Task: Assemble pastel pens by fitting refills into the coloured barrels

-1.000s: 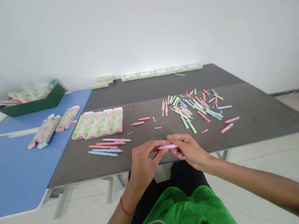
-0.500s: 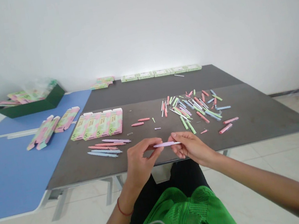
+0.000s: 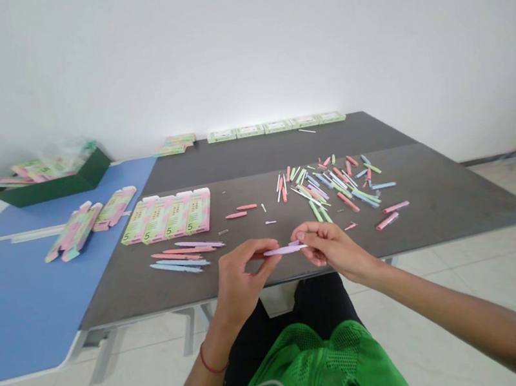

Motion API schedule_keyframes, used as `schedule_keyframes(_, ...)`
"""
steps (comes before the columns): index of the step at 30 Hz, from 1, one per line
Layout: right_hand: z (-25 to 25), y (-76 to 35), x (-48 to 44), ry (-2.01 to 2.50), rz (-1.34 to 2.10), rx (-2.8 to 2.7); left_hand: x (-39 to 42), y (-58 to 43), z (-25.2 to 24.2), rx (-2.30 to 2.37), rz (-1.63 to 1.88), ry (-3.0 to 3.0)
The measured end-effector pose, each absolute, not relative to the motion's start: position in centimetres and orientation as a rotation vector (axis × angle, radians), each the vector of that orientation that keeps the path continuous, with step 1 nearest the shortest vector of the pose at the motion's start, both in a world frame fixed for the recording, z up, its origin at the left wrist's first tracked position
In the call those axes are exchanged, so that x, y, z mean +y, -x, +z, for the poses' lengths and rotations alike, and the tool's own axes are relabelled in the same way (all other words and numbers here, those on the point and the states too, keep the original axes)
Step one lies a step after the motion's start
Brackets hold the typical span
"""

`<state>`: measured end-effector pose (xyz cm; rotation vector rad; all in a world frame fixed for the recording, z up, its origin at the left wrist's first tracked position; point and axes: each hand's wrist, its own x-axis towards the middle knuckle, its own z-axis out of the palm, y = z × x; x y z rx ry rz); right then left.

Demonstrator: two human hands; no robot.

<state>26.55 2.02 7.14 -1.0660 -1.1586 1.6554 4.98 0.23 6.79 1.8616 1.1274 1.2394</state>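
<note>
Slim lilac plastic pen held level, left hand and right hand each pinching one end, fingers clamped on it.

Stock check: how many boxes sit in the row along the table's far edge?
5 green boxes, end to end along the dark table's far edge; none looks hidden.

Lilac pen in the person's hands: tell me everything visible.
The lilac pen has a slim, plastic-looking barrel that tapers toward its left end, with a small raised piece near the right, possibly a clip, and a pale right tip. It lies roughly level above the dark tabletop, held between the fingers of the left hand and right hand. Finer details are too small to tell.
</note>
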Motion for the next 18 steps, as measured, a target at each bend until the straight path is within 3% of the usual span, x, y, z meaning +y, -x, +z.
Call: schedule_keyframes(18,6.1,-28.4,2.2,1.016,1.66,-1.035,0.7,-3.0,5.8,1.121,1.357,-1.579)
